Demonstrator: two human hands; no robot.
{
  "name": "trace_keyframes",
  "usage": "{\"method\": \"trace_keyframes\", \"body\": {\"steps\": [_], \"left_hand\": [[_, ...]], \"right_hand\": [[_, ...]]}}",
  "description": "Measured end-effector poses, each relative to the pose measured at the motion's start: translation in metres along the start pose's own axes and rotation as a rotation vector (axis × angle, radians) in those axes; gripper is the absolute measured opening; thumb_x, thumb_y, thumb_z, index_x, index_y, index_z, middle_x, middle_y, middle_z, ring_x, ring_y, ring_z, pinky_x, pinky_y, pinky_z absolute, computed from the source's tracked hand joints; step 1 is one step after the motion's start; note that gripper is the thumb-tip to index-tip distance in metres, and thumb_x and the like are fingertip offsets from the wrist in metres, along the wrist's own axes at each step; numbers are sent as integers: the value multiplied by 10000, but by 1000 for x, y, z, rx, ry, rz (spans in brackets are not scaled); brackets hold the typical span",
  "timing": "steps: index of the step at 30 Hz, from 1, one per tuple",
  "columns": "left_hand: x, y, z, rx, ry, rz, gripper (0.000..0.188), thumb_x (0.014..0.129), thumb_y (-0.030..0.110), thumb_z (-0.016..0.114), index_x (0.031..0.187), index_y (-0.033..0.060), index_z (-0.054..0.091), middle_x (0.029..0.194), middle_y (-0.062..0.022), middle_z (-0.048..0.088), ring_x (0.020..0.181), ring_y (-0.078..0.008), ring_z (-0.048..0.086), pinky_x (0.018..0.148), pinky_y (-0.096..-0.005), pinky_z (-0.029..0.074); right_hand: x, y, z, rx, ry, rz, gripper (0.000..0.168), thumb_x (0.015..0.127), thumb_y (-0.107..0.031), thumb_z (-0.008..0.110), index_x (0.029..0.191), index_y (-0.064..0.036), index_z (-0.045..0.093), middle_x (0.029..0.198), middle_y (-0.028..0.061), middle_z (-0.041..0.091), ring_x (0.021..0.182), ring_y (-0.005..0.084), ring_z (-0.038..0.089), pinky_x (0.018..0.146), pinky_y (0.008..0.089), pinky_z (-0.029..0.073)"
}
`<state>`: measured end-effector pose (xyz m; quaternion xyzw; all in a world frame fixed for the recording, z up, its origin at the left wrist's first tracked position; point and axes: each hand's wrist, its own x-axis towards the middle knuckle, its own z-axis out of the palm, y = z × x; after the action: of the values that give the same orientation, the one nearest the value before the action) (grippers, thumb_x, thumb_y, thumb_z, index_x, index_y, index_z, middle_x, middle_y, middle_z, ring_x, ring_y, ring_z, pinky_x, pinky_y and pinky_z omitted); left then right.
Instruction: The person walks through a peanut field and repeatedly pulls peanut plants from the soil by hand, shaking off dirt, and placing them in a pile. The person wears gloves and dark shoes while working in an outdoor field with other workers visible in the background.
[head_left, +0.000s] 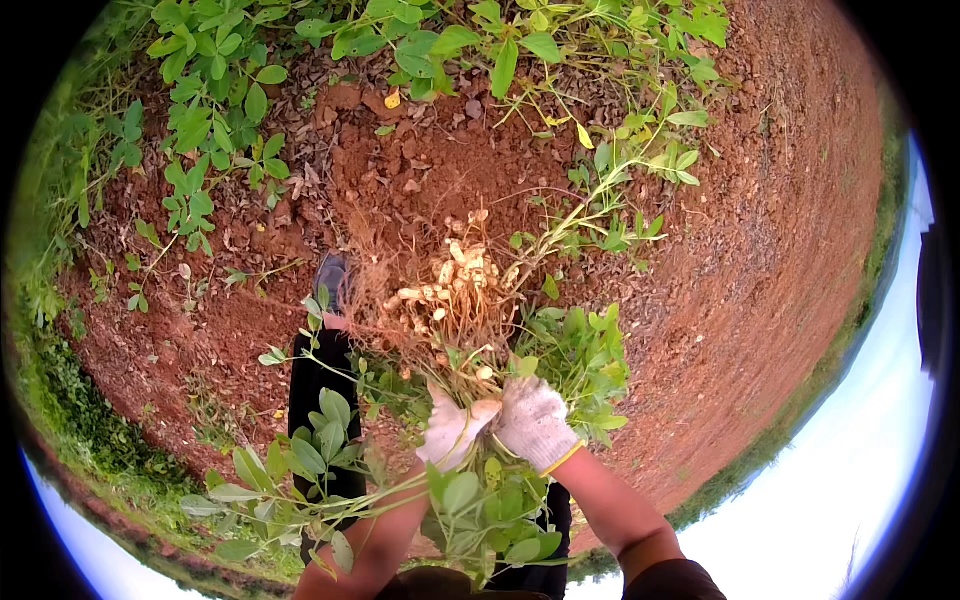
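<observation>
White work gloves cover both hands. My left hand (454, 431) and my right hand (534, 421) are side by side at the lower middle, closed around the stems of a bunch of peanut plants. Clusters of pale peanut pods (469, 270) and thin brown roots (379, 277) hang out beyond the hands, over the soil. Leafy peanut stems (330, 450) fan out below and left of the hands, across my forearms. More peanut leaves (585, 367) lie just right of the right hand. Fingertips are partly hidden by stems.
Rooted or standing peanut plants (427, 52) spread along the top and left. A stem with leaves (592, 206) lies on the reddish soil (750, 262) right of the pods. A dark shoe (331, 279) and dark trouser leg (326, 390) show left of the bunch.
</observation>
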<state>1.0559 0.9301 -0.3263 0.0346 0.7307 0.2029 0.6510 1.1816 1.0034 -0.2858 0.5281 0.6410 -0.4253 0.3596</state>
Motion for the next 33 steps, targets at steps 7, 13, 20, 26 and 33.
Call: {"method": "trace_keyframes", "body": {"steps": [7, 13, 20, 26, 33], "left_hand": [[14, 1, -12, -168, 21, -34, 776, 773, 272, 722, 1314, -83, 295, 1175, -182, 526, 1048, -270, 532, 943, -345, 401], [27, 8, -32, -293, 29, -64, 762, 776, 262, 716, 1316, -73, 295, 1174, -180, 526, 1040, -271, 536, 934, -348, 409], [28, 2, -48, -388, 81, -118, 747, 781, 250, 710, 1318, -61, 294, 1172, -179, 525, 1029, -271, 541, 924, -352, 418], [30, 0, -47, -437, 42, -166, 734, 784, 240, 704, 1319, -51, 294, 1171, -177, 524, 1020, -271, 546, 915, -355, 426], [24, -7, -55, -455, 51, -219, 719, 788, 228, 697, 1321, -39, 294, 1170, -176, 523, 1010, -271, 551, 904, -359, 435]], "right_hand": [[-11, -18, -51, 23, 97, -391, 707, 663, -148, 623, 1223, 180, 340, 767, 218, 570, 673, 332, 588, 586, 375, 488], [18, -34, -132, 33, -268, -474, 415, 720, -219, 639, 1023, 39, 520, 701, 182, 600, 665, 323, 627, 556, 399, 497], [210, -74, -238, -249, 444, -590, 206, 795, -95, 551, 999, -122, 550, 809, 80, 625, 720, 255, 628, 560, 352, 508], [365, 29, -294, -623, 490, -48, 254, 824, -175, 479, 1045, -96, 576, 936, 100, 606, 855, 282, 579, 767, 369, 487], [378, 86, -285, -398, 451, 397, 275, 820, -250, 486, 1033, -121, 602, 1002, 103, 611, 909, 295, 584, 794, 386, 483]]}}
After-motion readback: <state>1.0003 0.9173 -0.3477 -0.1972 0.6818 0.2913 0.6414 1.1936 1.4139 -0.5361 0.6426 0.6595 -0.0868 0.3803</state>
